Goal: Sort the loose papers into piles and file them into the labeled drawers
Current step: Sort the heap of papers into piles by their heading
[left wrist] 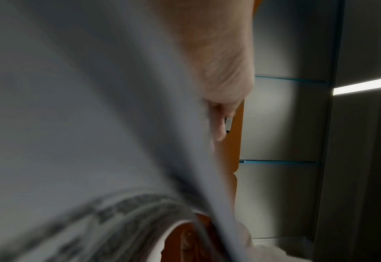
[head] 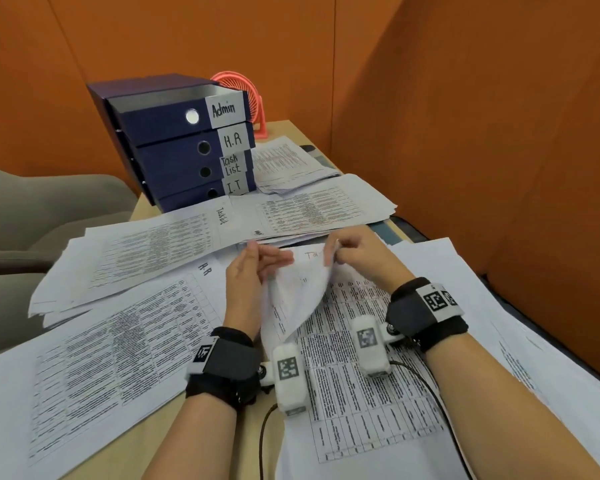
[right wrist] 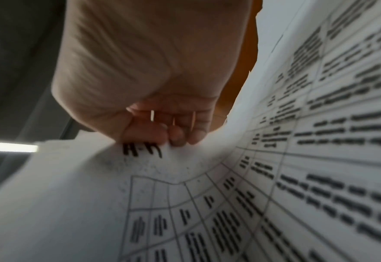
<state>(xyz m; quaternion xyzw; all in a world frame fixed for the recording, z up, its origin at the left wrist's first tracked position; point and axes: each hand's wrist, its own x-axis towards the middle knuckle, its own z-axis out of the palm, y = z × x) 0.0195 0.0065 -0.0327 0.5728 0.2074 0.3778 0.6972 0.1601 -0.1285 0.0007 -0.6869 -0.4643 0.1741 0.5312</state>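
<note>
The person is in the sorting step. The right hand (head: 352, 252) pinches the top corner of a white printed sheet with a table (head: 293, 292), fingers curled together on the paper, and lifts it off the near stack of white printed papers (head: 368, 393). In the right wrist view, "H.R" is written by hand just below the fingertips (right wrist: 178, 138). The left hand (head: 253, 271) has loosely bent fingers beside the lifted sheet; whether it grips the paper cannot be told. The dark blue drawer unit with white labels (head: 174, 143) stands well apart, at the back of the desk. Next, the sheet probably belongs on the white pile marked "H.R" (head: 118, 341) at the left, so it must come free alone.
</note>
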